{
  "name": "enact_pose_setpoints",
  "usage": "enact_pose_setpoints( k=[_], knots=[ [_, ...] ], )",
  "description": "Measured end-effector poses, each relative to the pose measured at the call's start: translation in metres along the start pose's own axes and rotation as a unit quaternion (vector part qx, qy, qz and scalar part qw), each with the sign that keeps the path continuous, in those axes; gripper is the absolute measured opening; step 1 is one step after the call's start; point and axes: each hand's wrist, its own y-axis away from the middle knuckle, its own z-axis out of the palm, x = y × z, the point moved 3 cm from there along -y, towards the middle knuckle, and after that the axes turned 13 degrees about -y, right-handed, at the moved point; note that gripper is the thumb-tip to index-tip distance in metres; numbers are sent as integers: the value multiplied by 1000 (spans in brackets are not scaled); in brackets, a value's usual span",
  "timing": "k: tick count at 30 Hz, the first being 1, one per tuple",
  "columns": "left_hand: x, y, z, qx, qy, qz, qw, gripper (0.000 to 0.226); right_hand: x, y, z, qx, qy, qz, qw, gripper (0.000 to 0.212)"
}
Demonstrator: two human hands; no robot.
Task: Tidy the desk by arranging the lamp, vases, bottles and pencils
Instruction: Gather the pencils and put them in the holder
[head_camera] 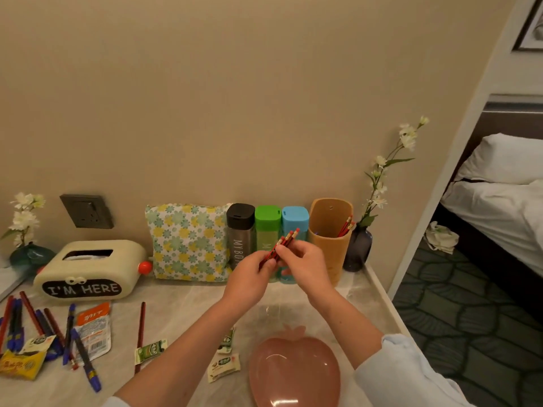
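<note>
My two hands meet above the surface [182, 312], and both share one grip on a small bundle of red pencils [284, 242]. My left hand [249, 277] is clamped around the lower ends; my right hand [305, 267] pinches the bundle higher up, fingers closed on it. I count three eraser tips poking out at the top, though more may be hidden in my fists.

Just behind my right hand stands the orange pencil holder [330, 230], with two or three more red pencils [346, 226] leaning inside it. Left of it, in a row against the wall, are three bottles: a blue-capped bottle [295, 220], a green-capped bottle [267, 223] and a black-capped bottle [240, 230]. A flowered pouch [188, 242] leans beside the black one.

I count two vases: a dark vase [357, 249] with white flowers just right of the holder, at the surface's corner, and a green vase [28, 257] far left. Near that one sits a cream tissue box [88, 268] reading "I'M HERE".

At the left front lies a loose heap of pens and pencils [44, 333], roughly eight, mixed with snack packets [92, 330]. One dark red pencil [140, 336] lies alone. A pink fruit-shaped dish [293, 374] sits nearest me, between my forearms.
</note>
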Motion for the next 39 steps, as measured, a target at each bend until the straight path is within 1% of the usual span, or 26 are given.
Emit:
enact_pose_setpoints(
  k=[3,7,9,10,11,13,15,18,20,23,25,27,28,30,31,32,34,36,37,39],
  knots=[
    [29,-14,-11,11,47,41,998,17,-35,-9,-11,-8,17,-53,998,13],
    [77,-35,-30,27,76,104,991,27,-88,-24,-32,-6,96,-125,987,16],
    [100,-47,-39,47,63,139,987,30,-112,-32,-41,6,136,-155,979,11],
    [110,-54,-42,56,51,149,986,28,-123,-36,-46,13,151,-170,974,6],
    [119,-61,-43,62,37,154,985,27,-133,-39,-51,23,169,-183,968,5],
    [132,-74,-44,64,20,168,984,21,-148,-46,-60,36,198,-201,959,13],
    [140,-86,-43,71,-4,173,982,14,-154,-52,-67,39,216,-212,952,11],
    [144,-97,-37,109,-57,169,978,15,-147,-59,-74,49,236,-223,944,7],
    [142,-100,-30,143,-107,175,968,10,-132,-64,-81,66,253,-215,941,9],
    [135,-102,-13,186,-191,207,941,19,-103,-70,-90,87,279,-190,937,16],
    [126,-103,-1,194,-249,202,927,24,-84,-71,-94,92,290,-179,936,18],
    [117,-104,9,186,-303,200,913,26,-68,-71,-97,91,290,-159,939,12],
    [112,-104,13,182,-314,203,910,25,-60,-71,-97,90,294,-147,940,12],
    [106,-103,15,174,-321,203,909,21,-47,-70,-99,97,308,-130,937,29],
    [103,-101,16,171,-326,203,907,20,-40,-70,-99,103,310,-118,938,35],
    [101,-99,17,167,-335,203,905,19,-35,-69,-99,104,311,-102,939,36],
    [96,-93,19,161,-353,203,899,18,-26,-67,-97,90,320,-77,940,28],
    [91,-85,18,161,-364,198,896,20,-20,-64,-96,75,316,-54,944,8],
    [89,-81,17,164,-364,194,896,21,-19,-62,-96,67,313,-46,946,11],
    [84,-73,13,175,-355,185,900,24,-18,-55,-95,66,307,-38,949,44]
  ],
)
